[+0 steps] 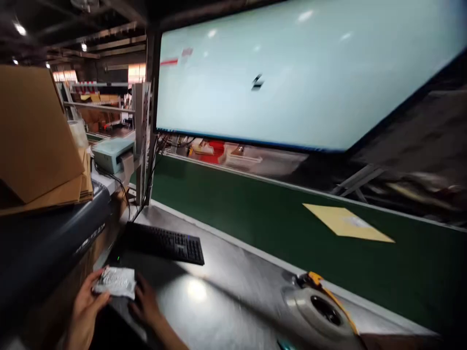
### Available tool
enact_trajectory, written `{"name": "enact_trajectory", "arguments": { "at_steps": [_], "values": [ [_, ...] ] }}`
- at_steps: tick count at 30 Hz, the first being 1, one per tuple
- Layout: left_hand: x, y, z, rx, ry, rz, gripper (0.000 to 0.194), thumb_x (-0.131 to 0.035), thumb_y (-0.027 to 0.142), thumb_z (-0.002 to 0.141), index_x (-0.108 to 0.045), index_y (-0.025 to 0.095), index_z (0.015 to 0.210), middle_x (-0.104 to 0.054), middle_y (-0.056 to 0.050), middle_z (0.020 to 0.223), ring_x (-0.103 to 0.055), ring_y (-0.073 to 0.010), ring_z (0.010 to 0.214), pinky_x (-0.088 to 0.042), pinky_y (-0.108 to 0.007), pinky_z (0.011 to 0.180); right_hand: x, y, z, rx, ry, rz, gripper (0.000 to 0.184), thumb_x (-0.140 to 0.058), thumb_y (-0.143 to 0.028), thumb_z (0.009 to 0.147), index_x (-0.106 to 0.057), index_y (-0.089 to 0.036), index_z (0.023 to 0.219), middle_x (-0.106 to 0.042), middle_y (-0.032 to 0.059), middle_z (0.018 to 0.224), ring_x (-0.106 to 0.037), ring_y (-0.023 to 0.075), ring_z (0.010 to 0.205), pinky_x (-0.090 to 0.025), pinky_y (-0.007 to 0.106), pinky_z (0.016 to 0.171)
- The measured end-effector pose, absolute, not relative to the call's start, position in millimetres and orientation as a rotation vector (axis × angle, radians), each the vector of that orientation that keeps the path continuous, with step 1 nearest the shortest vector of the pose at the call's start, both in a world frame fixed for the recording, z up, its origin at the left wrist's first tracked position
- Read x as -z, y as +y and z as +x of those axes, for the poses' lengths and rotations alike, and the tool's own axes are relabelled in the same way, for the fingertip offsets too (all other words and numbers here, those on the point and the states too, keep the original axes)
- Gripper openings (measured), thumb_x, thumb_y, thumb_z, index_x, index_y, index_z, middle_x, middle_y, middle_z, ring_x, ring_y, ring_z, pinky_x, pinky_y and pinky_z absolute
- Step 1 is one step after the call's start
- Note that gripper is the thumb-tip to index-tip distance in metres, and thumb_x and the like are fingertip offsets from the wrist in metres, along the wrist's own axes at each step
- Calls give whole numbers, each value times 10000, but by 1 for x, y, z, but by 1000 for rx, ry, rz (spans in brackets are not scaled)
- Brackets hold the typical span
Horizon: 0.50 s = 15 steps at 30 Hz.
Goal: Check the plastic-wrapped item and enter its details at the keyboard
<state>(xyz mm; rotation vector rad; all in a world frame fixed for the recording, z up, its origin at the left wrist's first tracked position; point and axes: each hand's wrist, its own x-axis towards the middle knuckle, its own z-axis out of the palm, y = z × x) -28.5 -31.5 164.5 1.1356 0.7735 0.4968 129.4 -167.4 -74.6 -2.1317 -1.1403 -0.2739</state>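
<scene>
Low on the left, my left hand (85, 304) is closed on a small silvery-white plastic packet (117, 282). Its thumb lies along the lower edge and its fingers are at the left end. Blurred print seems to cover the packet's face. My right hand (148, 301) is just right of the packet, with fingers apart and slightly smeared; whether a fingertip touches the packet I cannot tell. Behind both hands, a black keyboard (175, 245) lies on the metal table (226, 291).
A green conveyor belt (248, 204) runs behind the table, carrying a yellow envelope (345, 223). Tape (324, 311) in a dispenser-like holder sits at the table's right. Above hangs a large screen (292, 78). Cardboard (36, 131) and a dark roll (54, 243) stand left, near a pale printer-like box (113, 153).
</scene>
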Motion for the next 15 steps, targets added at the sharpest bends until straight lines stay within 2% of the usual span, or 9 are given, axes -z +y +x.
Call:
{"name": "enact_trajectory", "arguments": {
  "at_steps": [2, 3, 6, 8, 12, 15],
  "values": [
    [-177, -32, -31, -507, 737, 1145, 747, -1061, 369, 512, -741, 197, 1165, -753, -141, 1364, -724, -349, 1235, -653, -323, 822, 84, -159, 120, 121, -1058, -2168, 463, -777, -298, 829, -803, -134, 1261, -731, 202, 1431, -718, 352, 1302, -632, 466, 1055],
    [-179, -30, -33, -516, 718, 1157, 726, -1049, 358, 536, -735, 190, 1169, -734, -149, 1395, -727, -324, 1207, -646, -308, 806, 90, -153, 122, 49, -1003, -2188, 450, -724, -272, 881, -777, -114, 1299, -677, 222, 1507, -667, 368, 1384, -578, 518, 1143],
    [-169, -23, -42, -468, 731, 1158, 694, -1027, 315, 575, -726, 185, 1186, -708, -153, 1424, -730, -274, 1145, -637, -292, 798, 110, -130, 145, -60, -841, -2232, 444, -570, -215, 985, -695, -61, 1382, -521, 237, 1665, -491, 365, 1558, -380, 567, 1316],
    [-160, -22, -51, -424, 770, 1146, 693, -1015, 300, 594, -721, 182, 1210, -719, -143, 1378, -735, -247, 1093, -636, -287, 792, 115, -118, 165, -59, -760, -2269, 429, -592, -193, 966, -683, -69, 1367, -478, 229, 1701, -430, 351, 1593, -347, 549, 1336],
    [-145, -18, -66, -374, 812, 1132, 708, -1008, 318, 625, -706, 185, 1252, -737, -103, 1262, -735, -212, 1017, -640, -288, 798, 112, -118, 208, 12, -572, -2358, 378, -645, -227, 956, -679, -65, 1296, -468, 261, 1695, -418, 338, 1582, -364, 521, 1324],
    [-141, -10, -68, -345, 826, 1125, 737, -1030, 324, 606, -698, 187, 1250, -742, -87, 1224, -736, -206, 1007, -639, -280, 802, 117, -139, 237, 54, -378, -2427, 386, -591, -252, 994, -648, -55, 1321, -465, 291, 1680, -408, 357, 1572, -364, 557, 1303]
  ]
}}
